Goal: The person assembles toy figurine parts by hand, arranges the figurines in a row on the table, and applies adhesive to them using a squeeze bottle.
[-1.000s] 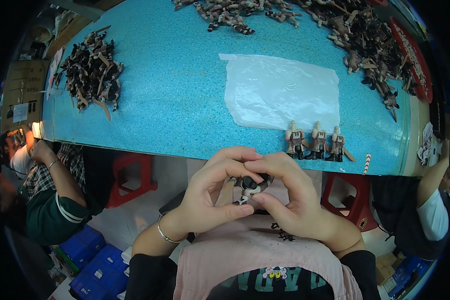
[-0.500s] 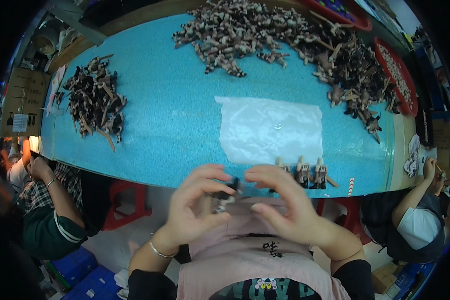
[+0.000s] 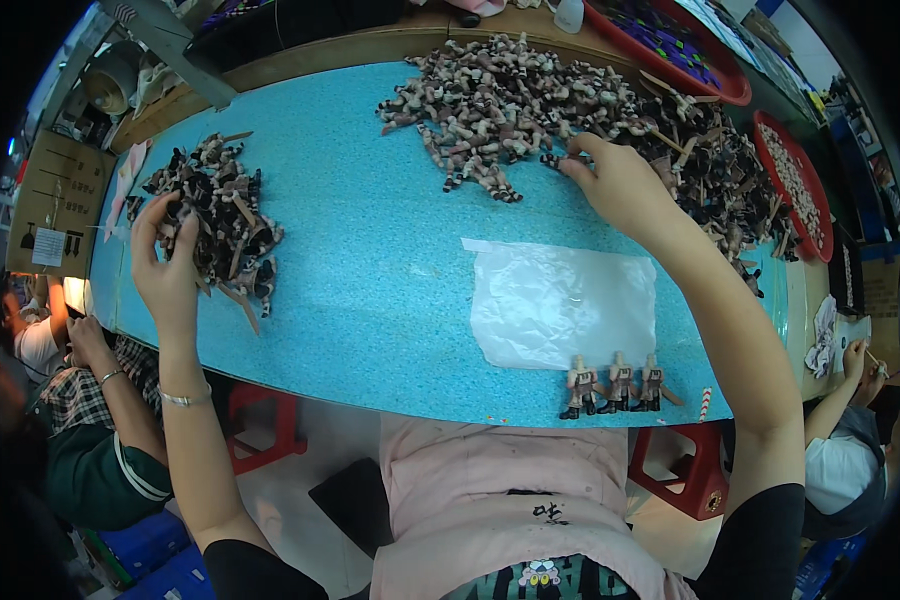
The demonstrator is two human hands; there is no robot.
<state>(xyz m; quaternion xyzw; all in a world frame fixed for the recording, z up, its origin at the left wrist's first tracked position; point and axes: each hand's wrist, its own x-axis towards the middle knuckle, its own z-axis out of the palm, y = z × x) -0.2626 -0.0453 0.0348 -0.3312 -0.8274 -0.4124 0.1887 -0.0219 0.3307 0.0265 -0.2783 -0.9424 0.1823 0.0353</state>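
My left hand (image 3: 168, 265) reaches to the left pile of small brown-and-black toy figures (image 3: 232, 215). Its thumb and fingers are apart at the pile's near side, touching the figures there. At the back, my right hand (image 3: 620, 190) pinches a toy figure (image 3: 550, 160) by the front of the large pile of pale and dark figures (image 3: 510, 100). The fingers partly cover that figure. Three toy figures (image 3: 620, 385) stand upright in a row at the near right edge of the table, beside a white plastic sheet (image 3: 565, 305).
A red tray of small pale pieces (image 3: 795, 185) and a red tray of purple pieces (image 3: 660, 45) stand at the right and back. A cardboard box (image 3: 60, 205) is at the far left. Co-workers sit on both sides; a red-and-white striped strip (image 3: 706, 404) lies near the edge.
Both hands have moved apart from in front of my body. The left went to the left pile with the figure it held; the right reached forward and took hold of another figure.
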